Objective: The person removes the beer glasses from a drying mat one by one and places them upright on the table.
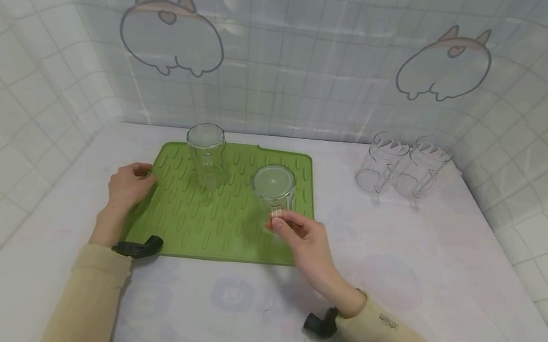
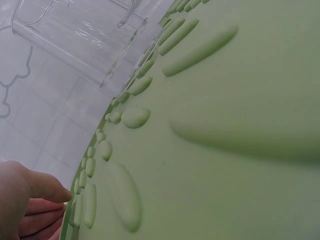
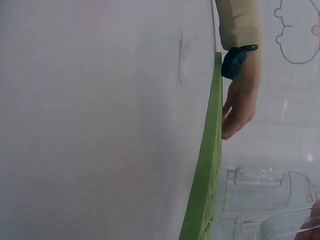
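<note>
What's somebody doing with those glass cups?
A person's right hand is pinching the handle of a glass mug, which is upside down over a green mat. I can't tell if it touches the mat. The left hand is at the mat's left edge. Another mug stands on the mat, and two more mugs are off to the right.

Clear handled mug [image 1: 273,188] | upside down | over green ridged mat [image 1: 216,224], contact unclear

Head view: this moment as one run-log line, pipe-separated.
left hand: at left edge of mat | right hand: pinches handle of near mug | far mug: on mat | two mugs: on table, right of mat
</note>
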The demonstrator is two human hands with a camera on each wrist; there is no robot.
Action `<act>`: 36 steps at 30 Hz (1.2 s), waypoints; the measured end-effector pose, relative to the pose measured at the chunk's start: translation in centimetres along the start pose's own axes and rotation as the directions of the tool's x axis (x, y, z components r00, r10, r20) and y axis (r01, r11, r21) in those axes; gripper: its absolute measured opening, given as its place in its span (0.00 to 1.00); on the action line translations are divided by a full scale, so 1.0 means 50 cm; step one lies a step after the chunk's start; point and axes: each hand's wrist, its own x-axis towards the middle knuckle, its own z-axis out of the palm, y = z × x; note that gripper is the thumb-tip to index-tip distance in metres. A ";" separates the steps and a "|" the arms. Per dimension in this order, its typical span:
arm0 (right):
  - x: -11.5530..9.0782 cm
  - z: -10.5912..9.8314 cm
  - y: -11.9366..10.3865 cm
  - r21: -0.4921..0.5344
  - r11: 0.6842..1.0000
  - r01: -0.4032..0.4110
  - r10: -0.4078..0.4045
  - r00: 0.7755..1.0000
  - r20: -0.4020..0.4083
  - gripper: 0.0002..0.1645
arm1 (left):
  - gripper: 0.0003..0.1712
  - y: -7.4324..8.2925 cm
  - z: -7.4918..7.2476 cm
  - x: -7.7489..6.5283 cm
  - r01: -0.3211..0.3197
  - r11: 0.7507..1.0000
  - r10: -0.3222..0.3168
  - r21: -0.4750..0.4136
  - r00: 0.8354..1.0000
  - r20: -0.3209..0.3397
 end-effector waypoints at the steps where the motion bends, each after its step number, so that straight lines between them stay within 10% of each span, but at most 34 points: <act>1: 0.000 -0.003 -0.001 -0.004 1.000 0.003 -0.003 1.000 -0.003 0.13 | 0.29 0.000 0.000 0.000 -0.001 1.000 0.001 -0.002 1.000 -0.001; 36: -0.010 -0.052 -0.006 -0.032 0.999 0.026 -0.029 0.994 -0.101 0.12 | 0.29 0.000 0.001 0.002 -0.011 1.000 0.011 0.013 1.000 -0.006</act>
